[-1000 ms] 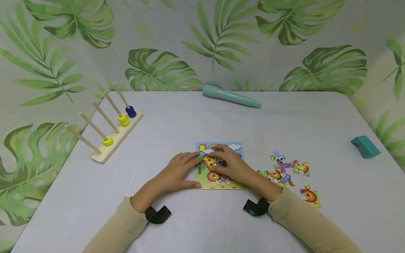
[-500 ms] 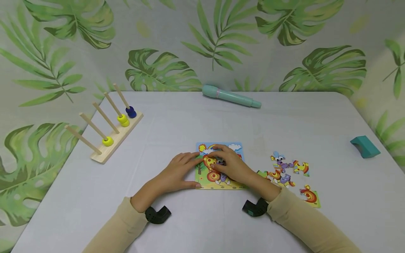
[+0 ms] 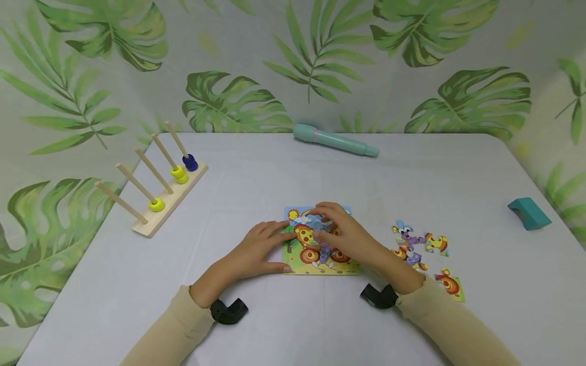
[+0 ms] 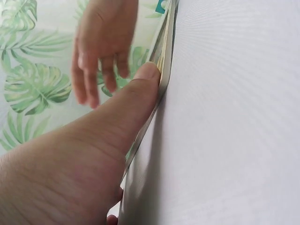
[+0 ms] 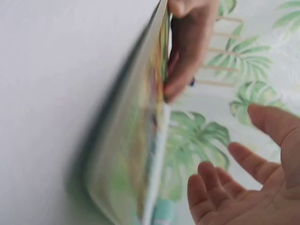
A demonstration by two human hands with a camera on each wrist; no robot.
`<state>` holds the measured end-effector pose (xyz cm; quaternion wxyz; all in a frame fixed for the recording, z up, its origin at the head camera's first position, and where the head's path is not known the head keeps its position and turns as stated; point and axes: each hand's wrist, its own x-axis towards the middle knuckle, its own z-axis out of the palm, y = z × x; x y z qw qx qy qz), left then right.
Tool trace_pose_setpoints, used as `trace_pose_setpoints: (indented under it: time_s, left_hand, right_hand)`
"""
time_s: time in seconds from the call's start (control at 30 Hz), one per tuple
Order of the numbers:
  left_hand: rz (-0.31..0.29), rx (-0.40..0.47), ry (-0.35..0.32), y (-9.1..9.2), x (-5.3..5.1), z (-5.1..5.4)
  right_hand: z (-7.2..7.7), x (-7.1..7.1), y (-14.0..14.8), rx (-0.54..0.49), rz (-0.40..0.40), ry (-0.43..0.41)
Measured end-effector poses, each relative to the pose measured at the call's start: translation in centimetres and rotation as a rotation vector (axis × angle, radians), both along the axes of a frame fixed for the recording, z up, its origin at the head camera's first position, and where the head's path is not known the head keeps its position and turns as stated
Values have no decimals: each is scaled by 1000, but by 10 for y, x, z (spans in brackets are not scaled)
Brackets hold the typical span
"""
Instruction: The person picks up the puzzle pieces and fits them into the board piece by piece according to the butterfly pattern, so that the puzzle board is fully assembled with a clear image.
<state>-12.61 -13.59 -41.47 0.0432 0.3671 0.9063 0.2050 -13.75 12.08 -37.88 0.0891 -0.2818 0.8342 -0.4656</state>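
The picture board [image 3: 299, 259], showing a cartoon figure with red and yellow wings, lies flat on the white table. My left hand [image 3: 256, 251] rests at its left side, thumb at the lower left corner and fingertips on the left part of the picture. In the left wrist view the thumb of the left hand [image 4: 108, 117] lies on the board's edge. Over the board's right part is my right hand [image 3: 345, 234]; in the right wrist view the right hand [image 5: 248, 183] is raised off the board, fingers spread and bare. Loose puzzle pieces [image 3: 413, 257] lie right of the board.
A wooden peg stand [image 3: 171, 206] with yellow and blue rings stands at the left. The mint-green microphone-shaped toy [image 3: 336, 141] lies near the table's back edge. At the far right sits a teal block [image 3: 529, 213]. Another loose piece [image 3: 450, 284] lies nearest the right sleeve.
My right hand has lifted off the picture and shifted slightly right, uncovering more of the board's middle. My left hand stays where it was.
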Motion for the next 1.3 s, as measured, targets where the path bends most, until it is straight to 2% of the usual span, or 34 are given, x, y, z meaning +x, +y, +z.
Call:
trace_pose_setpoints:
  time_s: [0.1, 0.2, 0.37, 0.43, 0.57, 0.67, 0.93, 1.1, 1.3]
  left_hand:
    - [2, -3, -1, 0, 0, -1]
    - [1, -3, -2, 0, 0, 0]
    - [1, -1, 2, 1, -1, -1]
    - [0, 0, 6, 1, -1, -1]
    - [-1, -1, 10, 0, -2, -3]
    - [1, -2, 8, 0, -2, -4]
    - [3, 6, -2, -1, -1, -3]
    - [2, -1, 1, 0, -1, -2]
    - [4, -6, -1, 0, -2, -3]
  right_hand:
    - [16, 6, 15, -18, -9, 94]
    - [26, 12, 36, -16, -41, 193]
    - [31, 22, 73, 0, -145, 256]
    - [31, 26, 86, 24, -188, 247]
    - [27, 31, 109, 83, -267, 170]
    - [21, 31, 124, 111, -290, 121]
    - [7, 22, 151, 144, -226, 65]
    - [-2, 18, 162, 204, -227, 14]
    - [-9, 16, 172, 268, -208, -6]
